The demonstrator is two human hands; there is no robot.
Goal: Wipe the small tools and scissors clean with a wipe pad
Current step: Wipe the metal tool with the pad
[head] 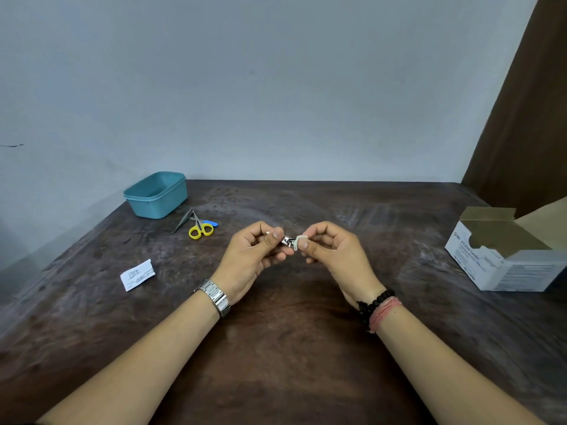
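Small metal tool (287,240) w/ white wipe pad (299,242) midair; yellow scissors (201,229) flat, far left.

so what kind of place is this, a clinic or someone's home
Probably a plain room at home, not a clinic: a worn dark wooden table pushed against a bare pale wall, with a brown curtain at the right. The only medical-looking item is the opened white cardboard box of swabs.

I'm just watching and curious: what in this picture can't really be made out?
All in the head view:
- Small metal tool: mostly hidden by the fingers of both hands; its type is unclear.
- Wipe pad: only a corner shows.
- White box: cut off by the right edge, print too blurred.
- Teal container: its inside is hidden by its wall.
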